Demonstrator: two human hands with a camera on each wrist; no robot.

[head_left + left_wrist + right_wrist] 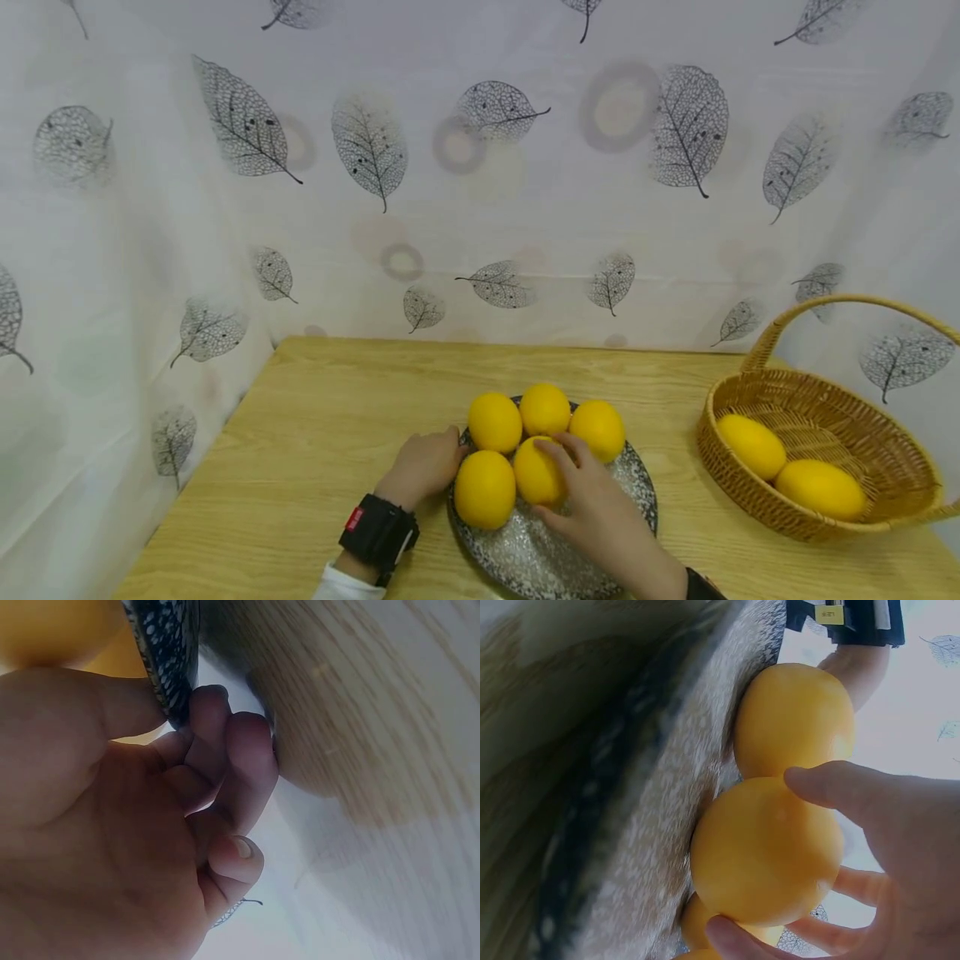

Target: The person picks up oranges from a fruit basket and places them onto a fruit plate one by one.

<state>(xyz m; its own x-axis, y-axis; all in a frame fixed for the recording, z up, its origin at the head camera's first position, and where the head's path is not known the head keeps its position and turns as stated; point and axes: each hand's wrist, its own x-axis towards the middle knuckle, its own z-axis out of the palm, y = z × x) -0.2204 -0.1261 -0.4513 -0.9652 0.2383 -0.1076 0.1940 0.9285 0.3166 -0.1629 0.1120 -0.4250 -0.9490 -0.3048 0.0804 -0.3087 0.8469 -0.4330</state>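
Observation:
Several yellow round fruits sit on a speckled grey plate (555,546) with a dark rim. My right hand (600,508) has its thumb and fingers curled round the fruit (538,472) at the middle of the group; in the right wrist view the same fruit (765,851) rests on the plate within the hand (900,855). At the plate's left edge, my left hand (426,467) grips the rim, with the thumb over it and curled fingers below in the left wrist view, where the rim (169,660) meets the hand (112,810).
A wicker basket (780,512) with a tall handle stands on the right, holding two yellow fruits (821,489). The wooden table (300,467) reaches back to a pale curtain (525,208) with a leaf print. A black band (380,533) is on the left wrist.

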